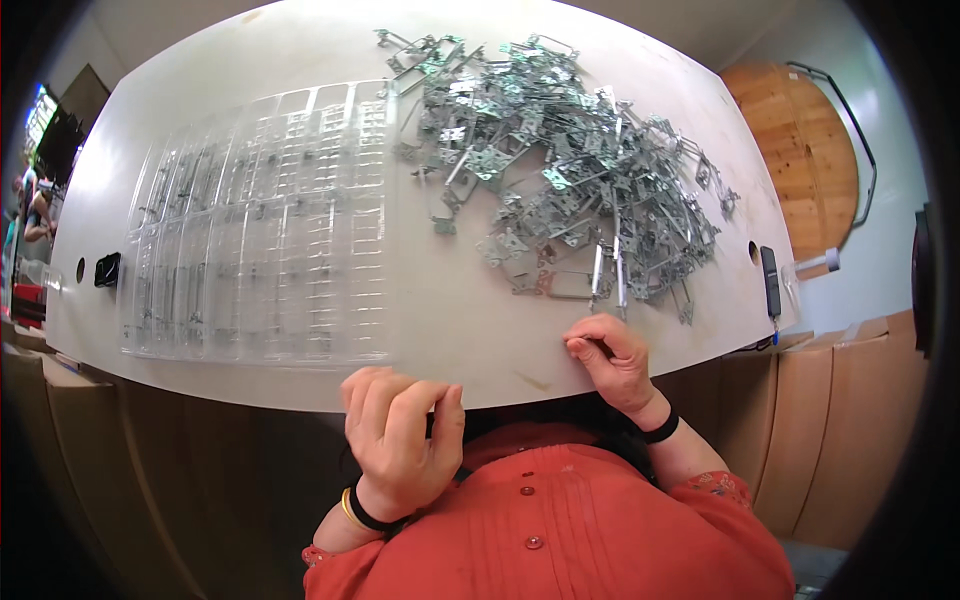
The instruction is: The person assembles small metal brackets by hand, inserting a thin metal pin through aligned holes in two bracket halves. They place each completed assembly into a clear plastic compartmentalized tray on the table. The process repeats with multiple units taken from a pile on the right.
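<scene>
Blurred parts (195, 318) in the clear tray (386, 200), red shirt (600, 530) cropped at lower edge

head-worn fisheye, looking steeply down at nearby tabletop (455, 310)

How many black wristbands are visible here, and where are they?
2. One black wristband is on the wrist of the left hand, beside a yellow band; the other black wristband is on the wrist of the right hand. Any under the sleeves would be hidden.

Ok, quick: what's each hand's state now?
Left hand: fingers loosely curled, no object visible in it.
Right hand: fingers bent toward the thumb; whether it holds anything cannot be told.
</scene>
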Demonstrator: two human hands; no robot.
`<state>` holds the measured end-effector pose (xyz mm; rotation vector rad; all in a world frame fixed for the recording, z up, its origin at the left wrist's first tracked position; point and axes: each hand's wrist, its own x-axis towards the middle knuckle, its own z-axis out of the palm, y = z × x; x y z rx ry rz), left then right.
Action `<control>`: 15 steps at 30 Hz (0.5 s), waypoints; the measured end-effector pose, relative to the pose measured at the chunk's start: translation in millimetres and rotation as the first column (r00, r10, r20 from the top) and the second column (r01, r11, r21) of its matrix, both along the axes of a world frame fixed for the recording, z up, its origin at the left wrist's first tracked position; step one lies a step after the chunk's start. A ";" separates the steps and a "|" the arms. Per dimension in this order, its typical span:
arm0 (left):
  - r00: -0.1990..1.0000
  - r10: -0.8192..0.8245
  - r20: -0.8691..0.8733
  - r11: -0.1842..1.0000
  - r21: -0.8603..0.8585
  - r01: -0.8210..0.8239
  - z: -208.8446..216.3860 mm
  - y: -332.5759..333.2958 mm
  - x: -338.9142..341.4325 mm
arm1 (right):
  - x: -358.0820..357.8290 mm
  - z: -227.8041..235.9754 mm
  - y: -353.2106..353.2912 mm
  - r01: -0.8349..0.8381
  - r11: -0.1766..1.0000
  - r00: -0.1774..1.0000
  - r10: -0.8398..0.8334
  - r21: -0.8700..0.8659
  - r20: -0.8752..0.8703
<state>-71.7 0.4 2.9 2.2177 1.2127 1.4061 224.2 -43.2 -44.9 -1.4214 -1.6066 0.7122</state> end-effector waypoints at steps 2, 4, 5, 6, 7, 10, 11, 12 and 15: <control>0.999 -0.052 -0.001 0.998 -0.033 0.052 -8.0 0.5 15.0 | 4.7 2.4 -5.6 -0.005 1.000 1.000 0.005 0.024 0.027; 0.997 -0.075 0.018 0.996 -0.041 0.075 -10.4 1.4 28.3 | 5.5 1.3 -9.7 0.012 0.999 1.000 -0.013 0.039 0.021; 0.997 -0.078 0.021 0.996 -0.044 0.079 -11.3 1.3 35.5 | 8.5 2.1 -12.3 0.023 0.997 0.999 -0.025 0.072 0.037; 0.996 -0.080 0.024 0.996 -0.047 0.081 -10.3 0.8 43.1 | 13.2 4.6 -15.3 0.032 0.994 0.998 -0.037 0.104 0.054; 0.996 -0.084 0.031 0.995 -0.050 0.086 -7.4 0.3 51.1 | 17.5 6.1 -18.0 0.039 0.990 0.997 -0.049 0.139 0.067; 0.996 -0.086 -0.003 0.995 -0.044 0.085 -1.5 -0.6 67.1 | 30.2 9.5 -25.5 0.091 0.977 0.992 -0.105 0.192 0.068; 0.997 -0.070 -0.012 0.997 -0.039 0.069 0.5 1.0 72.7 | 34.9 8.9 -27.2 0.108 0.971 0.990 -0.125 0.214 0.071; 0.998 -0.052 -0.022 0.998 -0.034 0.052 2.4 4.0 78.4 | 39.5 8.1 -29.0 0.124 0.964 0.987 -0.145 0.234 0.074; 0.997 0.033 -0.067 0.999 -0.018 -0.034 8.1 20.4 89.9 | 50.9 2.8 -34.4 0.147 0.974 0.986 -0.159 0.173 0.057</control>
